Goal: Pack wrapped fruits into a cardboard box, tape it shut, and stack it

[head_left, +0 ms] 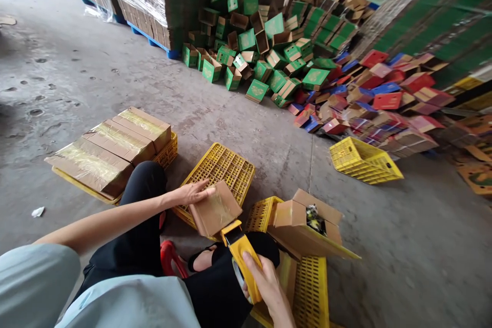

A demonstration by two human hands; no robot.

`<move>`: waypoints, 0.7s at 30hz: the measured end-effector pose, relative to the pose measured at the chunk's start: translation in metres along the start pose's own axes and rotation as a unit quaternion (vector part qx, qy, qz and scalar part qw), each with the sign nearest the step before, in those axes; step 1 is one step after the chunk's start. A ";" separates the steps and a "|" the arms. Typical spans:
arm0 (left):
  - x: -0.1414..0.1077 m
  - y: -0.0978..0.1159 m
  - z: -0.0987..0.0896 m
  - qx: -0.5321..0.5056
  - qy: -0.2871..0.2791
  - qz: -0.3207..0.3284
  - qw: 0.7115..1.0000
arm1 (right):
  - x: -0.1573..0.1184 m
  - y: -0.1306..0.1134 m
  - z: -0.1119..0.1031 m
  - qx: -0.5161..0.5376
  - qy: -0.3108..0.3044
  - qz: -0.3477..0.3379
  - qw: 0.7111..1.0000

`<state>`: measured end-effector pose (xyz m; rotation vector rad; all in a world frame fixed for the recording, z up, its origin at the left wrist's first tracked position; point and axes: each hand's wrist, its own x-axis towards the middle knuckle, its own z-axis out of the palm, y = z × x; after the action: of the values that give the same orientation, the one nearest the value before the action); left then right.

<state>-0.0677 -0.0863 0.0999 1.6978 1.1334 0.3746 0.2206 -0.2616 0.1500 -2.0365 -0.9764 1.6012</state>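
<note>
Box (217,210): small, brown, taped on top, tilted at the near edge of the grid crate (230,160); whether it rests there fully, I cannot tell.
Left hand (194,193): fingers stretched out, laid on the far left side of the top, not wrapped round anything.
Right hand (265,279): closed round the yellow tape gun (248,256), its head at the box's near right corner.
Slip: with only flat fingers steadying it, a hard push from the gun could skid or tip the box off the crate's edge.
Tape: pulled at a slant, it could crease or miss the seam — and the cutter (if it has teeth, too small to see) sits near enough to nick card.
Open box (288,212): flaps up, dark and yellowish things (315,220) inside, leaning over the back crate (263,215) — a bump from the right arm might spill them.
Low crate (313,287): holds a brown carton (289,271), partly hidden.
Left crate (167,151): a row of taped boxes (115,146), filling its top.
Far crate (365,161): apart on the floor, near red and blue cartons (388,100).
</note>
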 end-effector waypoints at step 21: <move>0.029 -0.105 0.018 -0.397 0.121 -0.234 0.879 | 0.090 -0.079 0.047 -0.053 -0.075 -0.063 0.994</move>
<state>-0.0933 -0.0686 -0.0064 0.6418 1.2849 0.6426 0.1629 -0.1483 0.1264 -1.9013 -1.2428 1.6876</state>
